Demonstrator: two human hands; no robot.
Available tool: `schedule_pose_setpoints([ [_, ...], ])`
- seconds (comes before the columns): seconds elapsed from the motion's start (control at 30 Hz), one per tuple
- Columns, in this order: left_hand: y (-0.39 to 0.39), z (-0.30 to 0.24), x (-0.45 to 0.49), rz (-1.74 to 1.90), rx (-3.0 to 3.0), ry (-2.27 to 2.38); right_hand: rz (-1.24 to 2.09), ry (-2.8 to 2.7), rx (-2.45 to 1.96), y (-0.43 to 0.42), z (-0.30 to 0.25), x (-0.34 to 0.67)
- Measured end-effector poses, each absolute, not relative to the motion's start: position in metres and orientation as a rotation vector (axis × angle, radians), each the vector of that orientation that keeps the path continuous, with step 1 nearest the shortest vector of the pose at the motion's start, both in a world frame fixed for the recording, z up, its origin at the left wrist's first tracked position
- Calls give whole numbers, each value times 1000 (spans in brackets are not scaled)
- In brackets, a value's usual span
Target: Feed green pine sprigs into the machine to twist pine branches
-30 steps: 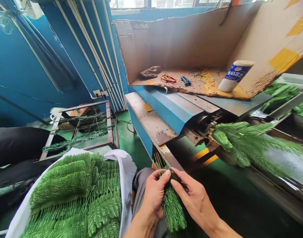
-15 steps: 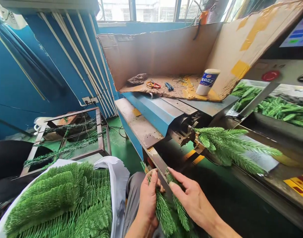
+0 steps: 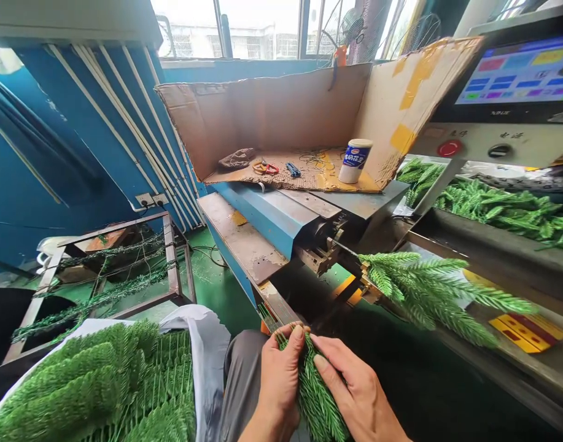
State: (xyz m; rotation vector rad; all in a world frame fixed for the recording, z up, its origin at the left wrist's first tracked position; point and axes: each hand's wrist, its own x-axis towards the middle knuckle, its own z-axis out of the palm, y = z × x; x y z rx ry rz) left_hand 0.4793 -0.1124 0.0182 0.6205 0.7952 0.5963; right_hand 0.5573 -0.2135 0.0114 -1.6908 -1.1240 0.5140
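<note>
Several green sprigs (image 3: 318, 393) | left fingers (image 3: 295, 339) pinching stems (image 3: 267, 315) | foliage (image 3: 327, 416) between, right fingers (image 3: 326, 370) gripping its edge

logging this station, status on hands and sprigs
Left hand gripping sprigs, stems forward. Right hand pinching their side. Nothing seen blocking either hand. Branch at machine.

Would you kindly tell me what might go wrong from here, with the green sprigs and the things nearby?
1. The left hand and right hand grip a bundle of thin green artificial pine sprigs with their fingers alone, so a sprig could slip out.
2. The blue-and-white cylindrical container stands near the front edge of the brown cardboard; a bump might topple it.
</note>
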Motion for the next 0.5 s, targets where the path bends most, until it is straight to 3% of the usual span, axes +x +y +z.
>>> schedule_pose_setpoints([
  [0.2,-116,20,489,544,645,790,258,-1228,-1751,-215,6,556],
  [0.33,-105,23,483,496,759,915,178,-1491,-1813,-231,39,585],
  [0.5,-85,9,477,509,809,1114,-499,-1167,-2068,-265,104,714],
])
